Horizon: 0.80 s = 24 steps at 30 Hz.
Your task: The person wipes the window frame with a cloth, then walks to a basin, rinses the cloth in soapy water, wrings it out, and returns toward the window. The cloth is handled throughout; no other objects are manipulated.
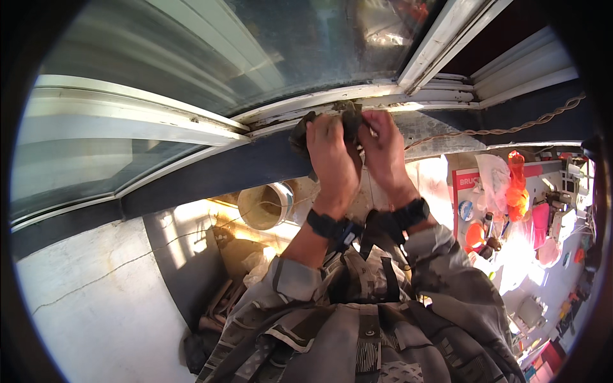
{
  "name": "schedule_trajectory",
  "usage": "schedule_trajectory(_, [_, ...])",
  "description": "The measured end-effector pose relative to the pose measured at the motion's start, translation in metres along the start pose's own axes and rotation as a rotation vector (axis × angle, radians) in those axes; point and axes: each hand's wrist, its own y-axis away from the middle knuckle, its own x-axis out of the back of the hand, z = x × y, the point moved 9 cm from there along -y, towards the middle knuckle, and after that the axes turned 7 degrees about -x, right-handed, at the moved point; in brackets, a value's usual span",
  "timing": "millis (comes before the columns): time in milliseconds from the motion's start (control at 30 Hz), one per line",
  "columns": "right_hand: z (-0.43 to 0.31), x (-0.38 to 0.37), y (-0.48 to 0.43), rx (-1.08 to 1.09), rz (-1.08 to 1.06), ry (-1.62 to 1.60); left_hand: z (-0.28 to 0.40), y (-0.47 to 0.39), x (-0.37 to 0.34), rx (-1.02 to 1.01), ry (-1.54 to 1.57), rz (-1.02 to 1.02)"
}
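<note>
A dark, crumpled cloth (352, 119) is bunched between my two hands at the bottom track of a white sliding window frame (316, 99). My left hand (333, 158) grips the cloth, part of which sticks out past its left side. Close beside it, my right hand (384, 146) pinches the cloth's right edge with bent fingers. The white paint on the frame is worn and dirty along the track. Behind the frame stands a glass pane (306, 52) with reflections. Both wrists wear dark bands.
Below the dark sill (230, 167) stands a round bucket (264, 206) with a little murky content. A twisted cord (522, 125) runs along the sill at right. Farther right, a table (517, 282) carries a red bottle-like object (516, 167), plastic bags and many small items. Cracked wall at left.
</note>
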Motion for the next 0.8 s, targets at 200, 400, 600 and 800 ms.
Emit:
schedule_trajectory(200, [-0.007, 0.039, 0.04, 0.007, 0.136, 0.186, 0.025, 0.023, 0.007, -0.035, -0.051, -0.272])
schedule_trajectory(400, [-0.03, 0.056, 0.009, 0.09, 0.242, 0.438, 0.009, -0.015, 0.012, -0.061, -0.312, -0.158])
schedule_trajectory(600, [-0.025, 0.008, -0.034, 0.142, -0.089, 0.621, -0.013, -0.022, -0.008, -0.052, -0.338, -0.151])
schedule_trajectory(800, [-0.007, -0.025, -0.057, 0.099, -0.197, 0.35, -0.039, -0.033, -0.026, 0.025, -0.223, -0.169])
